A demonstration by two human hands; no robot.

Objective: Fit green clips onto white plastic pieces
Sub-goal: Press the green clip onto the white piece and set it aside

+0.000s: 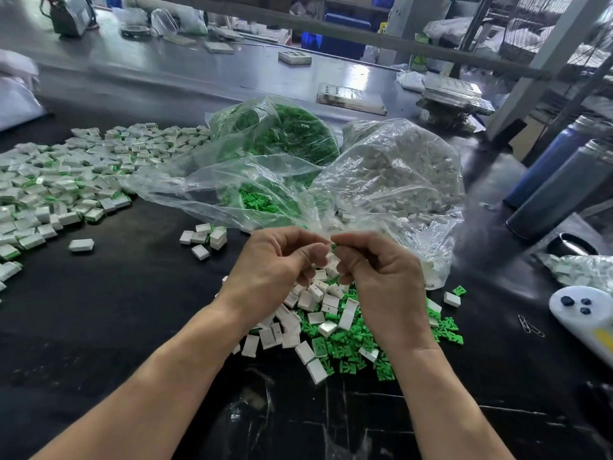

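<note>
My left hand [275,263] and my right hand [381,280] are raised side by side over a loose heap of white plastic pieces [298,313] and green clips [351,346]. The right hand pinches a small green clip [333,246] between thumb and forefinger. My left hand's fingers are curled, with their tips close to that clip; whatever they hold is hidden. A wide spread of fitted white-and-green pieces [66,180] covers the left of the black table.
Two clear plastic bags stand behind the hands, one of green clips [278,134], one of white pieces [404,167]. Two dark bottles [557,180] and a white controller [583,313] are at the right. A few fitted pieces [205,237] lie left of the hands.
</note>
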